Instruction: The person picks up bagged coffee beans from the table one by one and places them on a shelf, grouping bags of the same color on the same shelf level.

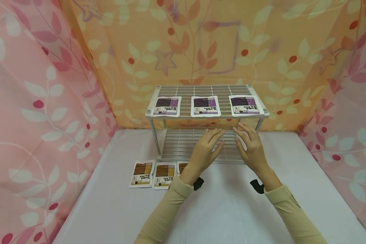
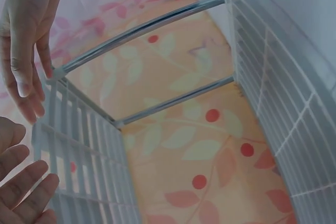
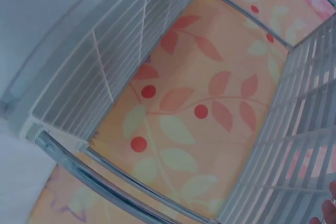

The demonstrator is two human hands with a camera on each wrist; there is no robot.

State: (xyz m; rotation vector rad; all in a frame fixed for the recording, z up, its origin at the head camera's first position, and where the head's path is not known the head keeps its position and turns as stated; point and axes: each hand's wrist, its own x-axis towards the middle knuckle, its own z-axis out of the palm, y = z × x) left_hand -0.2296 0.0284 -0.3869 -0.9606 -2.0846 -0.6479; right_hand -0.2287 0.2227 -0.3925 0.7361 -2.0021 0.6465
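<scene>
My left hand (image 1: 205,149) is raised in front of the white wire shelf (image 1: 177,144), its fingers spread and holding nothing. To its right, my right hand (image 1: 252,149) hovers with fingers extended and apart, also with nothing in it. Both overlap the lower tier in the head view. On the top tier lie purple-and-white pouches, one at left (image 1: 166,106), one in the middle (image 1: 205,106) and one at right (image 1: 245,105). In the left wrist view, left fingers (image 2: 31,195) and the right hand (image 2: 26,35) show beside the upper grid. Only fingertips (image 3: 329,208) enter the right wrist view.
Brown-and-white pouches lie in a row on the white table (image 1: 109,210), one at left (image 1: 142,174), one beside it (image 1: 164,175) and a third (image 1: 182,167) partly hidden by my left arm. Metal posts (image 1: 155,135) join the tiers. Patterned cloth (image 1: 125,40) hangs behind.
</scene>
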